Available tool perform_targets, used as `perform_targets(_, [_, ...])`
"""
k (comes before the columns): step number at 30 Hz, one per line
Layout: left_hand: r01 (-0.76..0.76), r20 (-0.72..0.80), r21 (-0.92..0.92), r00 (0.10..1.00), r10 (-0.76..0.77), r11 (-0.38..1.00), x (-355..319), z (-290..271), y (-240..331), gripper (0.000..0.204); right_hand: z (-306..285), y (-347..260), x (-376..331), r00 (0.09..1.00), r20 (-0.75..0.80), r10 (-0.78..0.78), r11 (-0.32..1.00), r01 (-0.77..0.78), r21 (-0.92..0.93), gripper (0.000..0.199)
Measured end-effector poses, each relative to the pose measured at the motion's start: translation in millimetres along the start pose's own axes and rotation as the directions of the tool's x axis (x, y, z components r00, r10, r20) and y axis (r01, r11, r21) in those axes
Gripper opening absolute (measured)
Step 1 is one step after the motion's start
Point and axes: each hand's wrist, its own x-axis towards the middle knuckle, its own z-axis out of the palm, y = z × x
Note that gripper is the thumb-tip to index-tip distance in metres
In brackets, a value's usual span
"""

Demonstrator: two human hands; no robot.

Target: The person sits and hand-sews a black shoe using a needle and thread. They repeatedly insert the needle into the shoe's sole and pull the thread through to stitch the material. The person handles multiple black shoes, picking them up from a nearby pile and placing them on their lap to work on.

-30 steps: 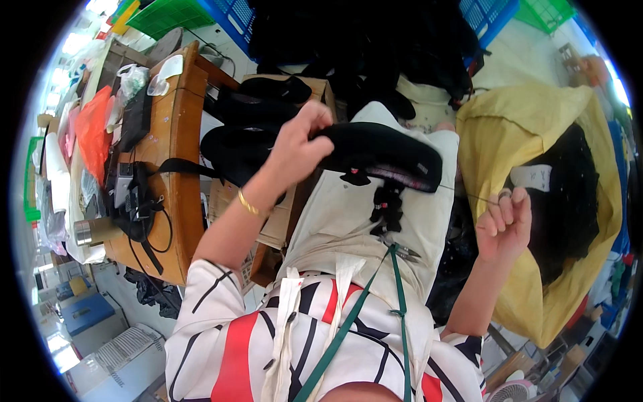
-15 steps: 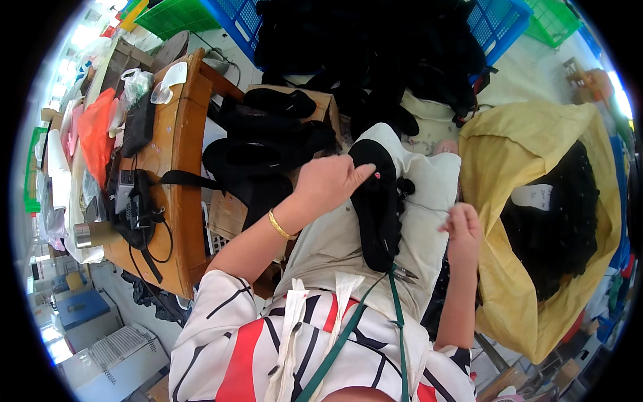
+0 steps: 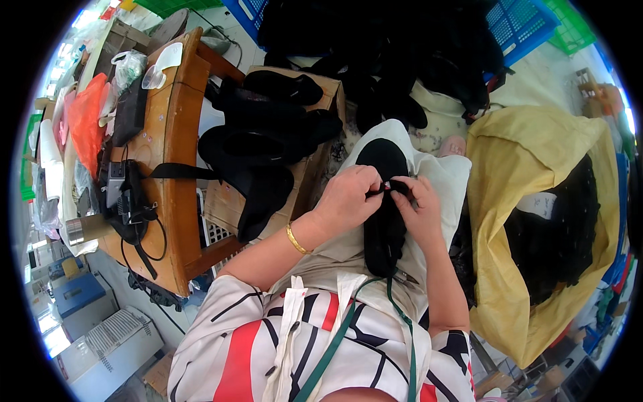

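Observation:
A black fabric shoe [image 3: 385, 238] lies lengthwise on my lap, its rounded end pointing away from me. My left hand [image 3: 351, 194] is closed in a pinch at the left of the shoe's middle, on a bit of black fabric. From the right, my right hand [image 3: 420, 209] pinches a small dark piece [image 3: 400, 185] against the same spot. The two sets of fingertips almost meet there, with a tiny pale and red spot between them. Fingers cover most of that spot, so I cannot tell how the dark piece joins the shoe.
Several black shoes [image 3: 258, 144] are piled on a cardboard box [image 3: 311, 171] at the left, beside a wooden table [image 3: 181, 114]. To the right stands a yellow sack [image 3: 492, 201] of black items. Ahead, a blue crate [image 3: 519, 30] holds a black heap.
My right hand has come in from the right, where a thin thread ran to it, and meets my left hand at the shoe. My left hand has shifted slightly nearer to me.

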Motion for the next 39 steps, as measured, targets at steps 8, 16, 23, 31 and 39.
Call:
perform_targets(8, [0.086, 0.064, -0.191, 0.995, -0.075, 0.978, -5, -1, -9, 0.022, 6, -2, 0, 1.000, 0.006, 0.009, 1.000, -0.009, 0.020, 0.018])
perform_targets(16, [0.331, 0.164, -0.357, 0.943, -0.291, 0.873, 10, -10, -15, 0.009, 2, -19, 1, 0.948, 0.153, 0.279, 0.950, -0.249, -0.188, 0.023])
perform_targets(23, [-0.153, 0.057, 0.264, 0.988, 0.143, 0.952, 9, -3, -13, 0.015, -20, -29, -13, 0.978, 0.139, -0.153, 0.654, 0.206, -0.728, 0.018])
perform_targets(31, [-0.136, 0.111, 0.405, 0.989, 0.099, 0.904, 7, -6, 15, 0.026, -2, -40, 5, 0.902, -0.426, -0.073, 0.994, 0.102, 0.044, 0.025])
perform_targets(39, [-0.204, 0.038, 0.572, 0.974, 0.223, 0.794, -4, 12, -11, 0.023, 34, -22, -8, 0.939, -0.111, 0.325, 0.207, 0.044, 0.977, 0.021])
